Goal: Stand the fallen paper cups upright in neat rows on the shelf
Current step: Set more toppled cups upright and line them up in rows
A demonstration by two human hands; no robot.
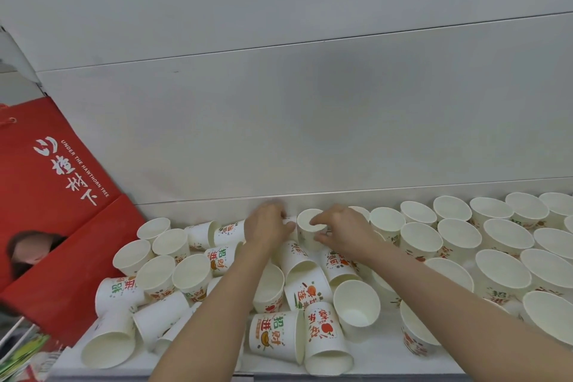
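Right hand (pixel 341 234) pinches an upright paper cup (pixel 311 228) at twelve o'clock; left hand (pixel 266 226) curls around a fallen cup (pixel 290 221) beside it.

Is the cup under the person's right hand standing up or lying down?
Standing up. The cup shows its round open mouth facing upward, at the back of the shelf, with the right hand pinching its rim.

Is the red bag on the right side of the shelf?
No, the red bag stands at the shelf's left end, beside the paper cups.
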